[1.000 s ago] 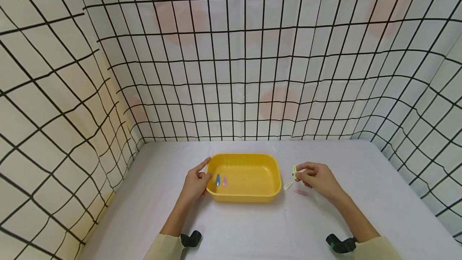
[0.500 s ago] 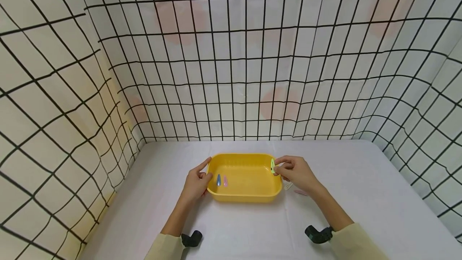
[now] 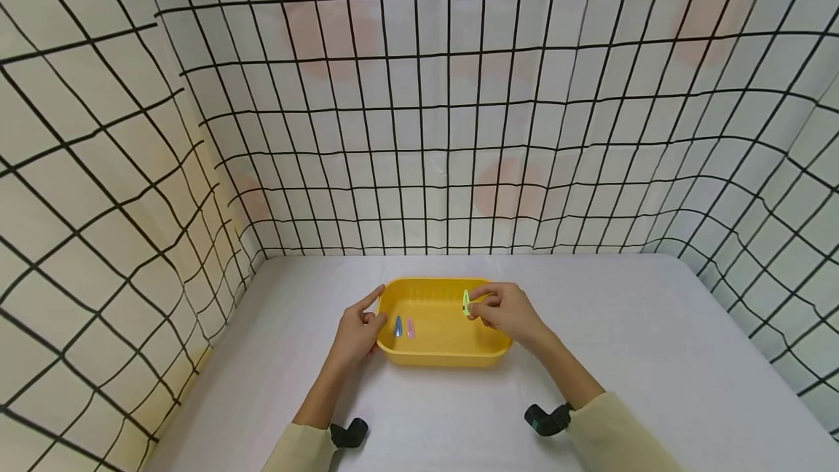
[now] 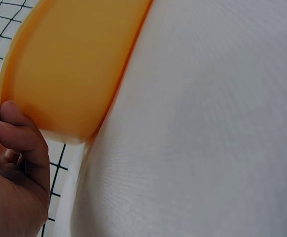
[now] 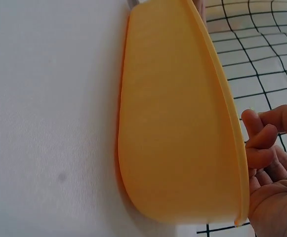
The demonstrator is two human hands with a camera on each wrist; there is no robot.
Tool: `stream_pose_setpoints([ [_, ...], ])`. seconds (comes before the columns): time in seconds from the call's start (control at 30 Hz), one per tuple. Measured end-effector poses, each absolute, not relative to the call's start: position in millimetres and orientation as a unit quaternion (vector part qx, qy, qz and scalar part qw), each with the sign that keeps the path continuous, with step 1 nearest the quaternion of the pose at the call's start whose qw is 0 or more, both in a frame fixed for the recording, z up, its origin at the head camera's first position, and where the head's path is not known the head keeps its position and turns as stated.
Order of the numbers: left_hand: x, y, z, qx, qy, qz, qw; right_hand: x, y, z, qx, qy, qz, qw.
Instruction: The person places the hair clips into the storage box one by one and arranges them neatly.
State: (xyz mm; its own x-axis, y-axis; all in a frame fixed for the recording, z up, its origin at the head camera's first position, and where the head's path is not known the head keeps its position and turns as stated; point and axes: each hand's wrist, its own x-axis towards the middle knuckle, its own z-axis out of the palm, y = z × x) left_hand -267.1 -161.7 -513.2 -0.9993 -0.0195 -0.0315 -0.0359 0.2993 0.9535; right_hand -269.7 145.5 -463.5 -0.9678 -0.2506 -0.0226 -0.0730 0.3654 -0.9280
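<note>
A yellow plastic tray stands on the white tabletop in the head view. My left hand grips its left end, thumb at the rim; in the left wrist view, curled fingers lie against the tray's corner. Over the right half of the tray, my right hand pinches a yellow-green snap hair clip, held upright between thumb and fingertips. A blue hair clip and a pink hair clip lie side by side on the tray floor at the left. The tray wall mostly hides the held clip in the right wrist view.
Behind the table rises a white cloth wall with a black grid, and similar walls stand on both sides. A black wrist camera sits on the left wrist, another camera on the right. The white tabletop extends around the tray.
My right hand has carried the yellow-green hair clip leftward from beside the tray to over it. The white and pink clips on the table are now hidden behind that arm. My left hand stays put.
</note>
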Motion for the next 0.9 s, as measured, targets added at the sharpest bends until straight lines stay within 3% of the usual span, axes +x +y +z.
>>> stream_pose_setpoints([
  [0.9, -265, -161, -510, -0.021, 0.81, 0.586, 0.012, -285, 83, -482, -0.084, 0.835, -0.534, 0.101],
])
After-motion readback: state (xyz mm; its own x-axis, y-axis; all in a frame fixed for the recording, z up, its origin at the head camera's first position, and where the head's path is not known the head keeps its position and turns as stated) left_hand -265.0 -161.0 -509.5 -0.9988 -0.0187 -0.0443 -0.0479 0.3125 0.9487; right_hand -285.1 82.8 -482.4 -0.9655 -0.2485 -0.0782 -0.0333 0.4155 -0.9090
